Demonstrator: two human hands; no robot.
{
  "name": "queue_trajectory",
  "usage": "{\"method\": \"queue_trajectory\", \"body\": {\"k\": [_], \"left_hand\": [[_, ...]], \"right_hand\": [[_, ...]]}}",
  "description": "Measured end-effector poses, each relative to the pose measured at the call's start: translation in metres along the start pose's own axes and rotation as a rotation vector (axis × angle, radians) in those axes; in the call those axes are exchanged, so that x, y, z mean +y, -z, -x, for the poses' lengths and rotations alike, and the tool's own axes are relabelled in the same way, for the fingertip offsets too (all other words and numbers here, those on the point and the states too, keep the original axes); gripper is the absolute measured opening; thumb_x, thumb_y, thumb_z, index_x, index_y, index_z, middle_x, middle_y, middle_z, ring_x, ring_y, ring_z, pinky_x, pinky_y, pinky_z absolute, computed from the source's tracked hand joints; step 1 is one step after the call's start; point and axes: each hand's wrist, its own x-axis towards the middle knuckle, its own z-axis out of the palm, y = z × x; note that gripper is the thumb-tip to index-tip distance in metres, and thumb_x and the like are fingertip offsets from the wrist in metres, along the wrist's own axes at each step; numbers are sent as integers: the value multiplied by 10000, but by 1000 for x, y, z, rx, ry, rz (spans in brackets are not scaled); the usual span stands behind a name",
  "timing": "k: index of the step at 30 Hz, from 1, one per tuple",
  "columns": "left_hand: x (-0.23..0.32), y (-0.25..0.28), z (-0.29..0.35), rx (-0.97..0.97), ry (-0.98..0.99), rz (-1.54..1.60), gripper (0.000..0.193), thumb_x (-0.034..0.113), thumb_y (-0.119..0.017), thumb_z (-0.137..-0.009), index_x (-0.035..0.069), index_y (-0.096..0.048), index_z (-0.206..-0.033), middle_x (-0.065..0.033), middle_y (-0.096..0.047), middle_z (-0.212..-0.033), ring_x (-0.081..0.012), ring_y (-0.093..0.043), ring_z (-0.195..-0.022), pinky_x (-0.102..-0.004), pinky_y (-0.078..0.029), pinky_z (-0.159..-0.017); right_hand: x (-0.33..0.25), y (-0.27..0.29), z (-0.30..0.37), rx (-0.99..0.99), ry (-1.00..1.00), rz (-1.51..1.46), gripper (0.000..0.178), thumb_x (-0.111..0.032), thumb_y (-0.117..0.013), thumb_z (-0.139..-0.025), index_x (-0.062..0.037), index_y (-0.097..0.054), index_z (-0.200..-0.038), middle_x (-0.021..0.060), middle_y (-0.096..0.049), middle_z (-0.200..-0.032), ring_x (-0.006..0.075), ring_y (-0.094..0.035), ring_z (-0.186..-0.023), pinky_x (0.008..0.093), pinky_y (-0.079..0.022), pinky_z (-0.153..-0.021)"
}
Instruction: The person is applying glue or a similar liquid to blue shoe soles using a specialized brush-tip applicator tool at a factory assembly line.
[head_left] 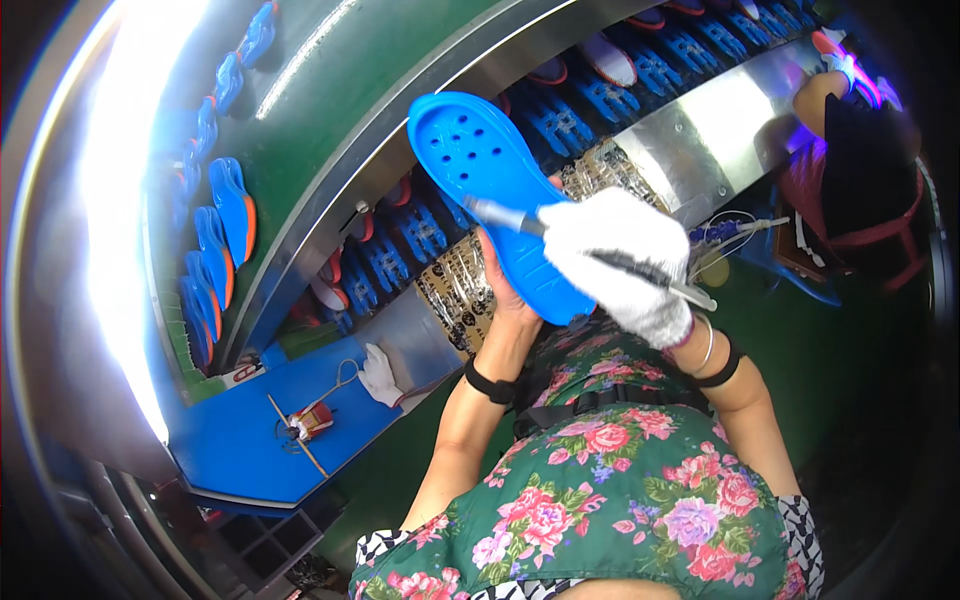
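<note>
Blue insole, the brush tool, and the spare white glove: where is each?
blue insole (470, 150), head view, perforated upper part.
brush tool (500, 215), head view, grey tip.
spare white glove (380, 375), head view, palm, on blue table.

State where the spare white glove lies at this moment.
In the head view, the spare white glove lies lower left of the hands, at the right edge of the blue table, right of a small red tool.

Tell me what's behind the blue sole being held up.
The left hand grips the blue sole from behind; only fingers and wrist show, the palm is covered. Beyond lie patterned sheets and a conveyor, partly hidden.
</note>
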Motion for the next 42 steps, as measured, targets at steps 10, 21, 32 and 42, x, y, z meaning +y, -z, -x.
{"method": "queue_trajectory", "body": {"k": [10,21,32,42], "left_hand": [[10,-10,-18,-91,23,249,1045,815,-614,-792,126,-366,-1536,-327,-517,-1395,-412,-610,-1191,-547,-492,-1040],[20,4,-29,-277,71,336,1010,837,-568,-805,170,-358,-1533,-254,-561,-1356,-397,-599,-1198,-581,-502,-958],[43,10,-28,-258,212,247,1118,714,-699,-754,62,-289,-1565,-275,-548,-1322,-429,-559,-1171,-513,-526,-936],[56,24,-31,-313,385,104,1144,666,-664,-801,-18,-175,-1577,-266,-355,-1533,-485,-543,-1250,-523,-586,-927]], "right_hand": [[16,-6,14,19,-24,-89,204,-62,-785,-813,-67,-780,-1017,98,-769,-1010,257,-729,-875,379,-582,-762],[17,6,13,-161,182,43,219,-105,-807,-795,-123,-787,-1013,70,-768,-1046,255,-718,-878,363,-577,-750],[9,8,34,-335,199,26,272,-120,-822,-771,-141,-780,-1039,66,-758,-974,243,-711,-893,364,-578,-755],[7,7,36,-347,126,-81,206,-47,-820,-753,-94,-790,-951,96,-771,-1017,249,-717,-850,349,-567,-728]]}}
